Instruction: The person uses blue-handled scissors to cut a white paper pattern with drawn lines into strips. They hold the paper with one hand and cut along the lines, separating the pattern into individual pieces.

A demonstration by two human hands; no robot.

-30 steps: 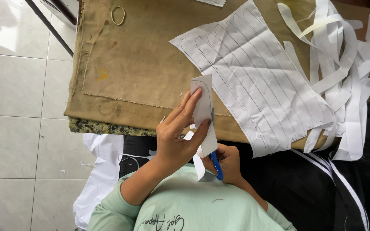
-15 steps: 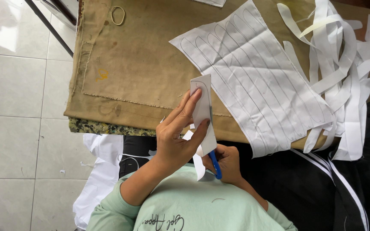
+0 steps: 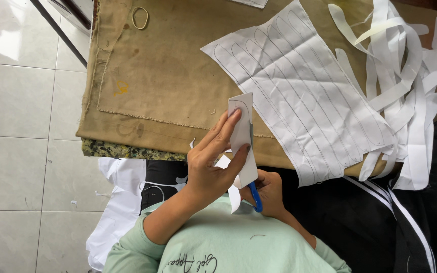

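My left hand [image 3: 213, 164] holds up a narrow white paper strip [image 3: 243, 136] with a curved outline drawn on it, thumb and fingers pinching its sides. Behind the strip, my right hand [image 3: 269, 194] grips scissors with blue handles [image 3: 255, 196]; the blades run up along the strip's right edge and are mostly hidden by it. Both hands hover at the near edge of the table, above my lap. A small paper offcut hangs below the strip near my chest.
A large white sheet [image 3: 304, 101] with several drawn long shapes lies on the brown cloth-covered table [image 3: 168, 76]. A heap of cut paper strips [image 3: 405, 86] sits at the right. A rubber band [image 3: 139, 17] lies at the far left. Tiled floor is left.
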